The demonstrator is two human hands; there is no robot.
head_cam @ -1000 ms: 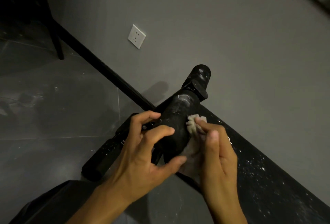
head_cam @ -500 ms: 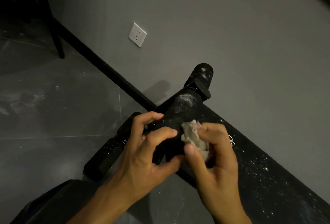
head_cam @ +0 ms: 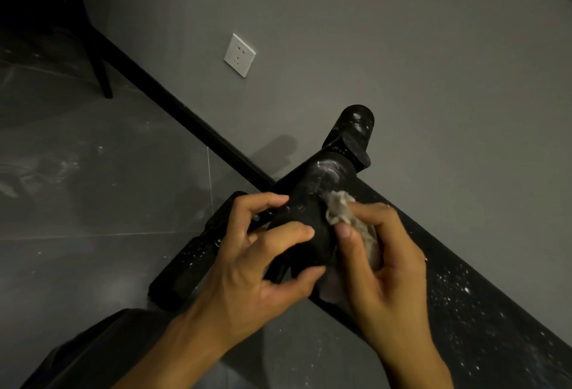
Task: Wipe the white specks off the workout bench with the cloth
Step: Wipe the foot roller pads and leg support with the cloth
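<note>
- Your left hand is wrapped round the black padded roller at the end of the bench, fingers curled over the top and thumb underneath, bracing it.
- Your right hand has the cloth bunched up, pinched between thumb and curled fingers, and it is pressed to the roller's right flank.
- Mind the axis: the roller runs from your hands up and away towards the wall, so the stroke wants to travel along that line, away from you.
- The white smear sits just beyond the cloth, further up the roller. The right hand is the nearer one and it has the cloth, so the job is its own.
- The thick scatter of white specks lies on the long seat pad, down to the right of your right wrist.
- My read: the roller is part done and the seat pad is not yet wiped.
- More flecks dot the lower bar to the left, near the floor.
</note>
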